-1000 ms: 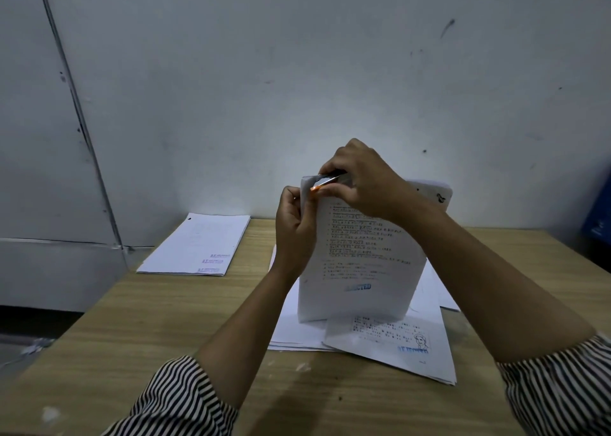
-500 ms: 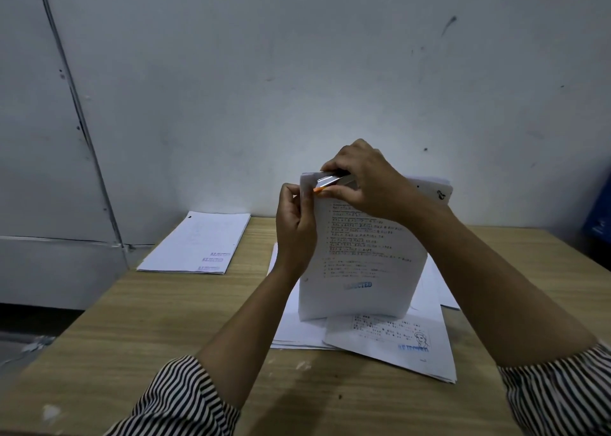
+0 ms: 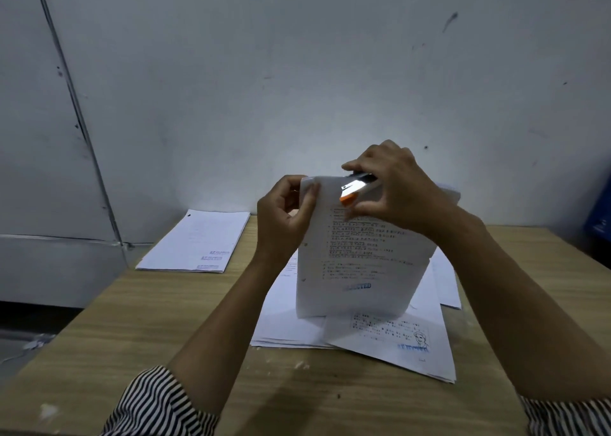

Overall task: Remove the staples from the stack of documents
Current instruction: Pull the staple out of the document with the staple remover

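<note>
A stapled document (image 3: 357, 270) with printed text and a blue stamp stands upright above the table. My left hand (image 3: 284, 217) pinches its top left corner. My right hand (image 3: 393, 191) grips a small metal stapler with an orange tip (image 3: 355, 187) against the top edge of the page, a little right of that corner. The staple itself is too small to make out. Under the held document lies a loose pile of stamped papers (image 3: 396, 343).
A second neat stack of papers (image 3: 198, 242) lies at the table's back left, against the grey wall. The wooden table (image 3: 165, 320) has bare surface at the left and front. A blue object (image 3: 600, 217) shows at the right edge.
The stapler's orange tip has drawn away to the right from the corner that my left hand pinches. The document stays upright.
</note>
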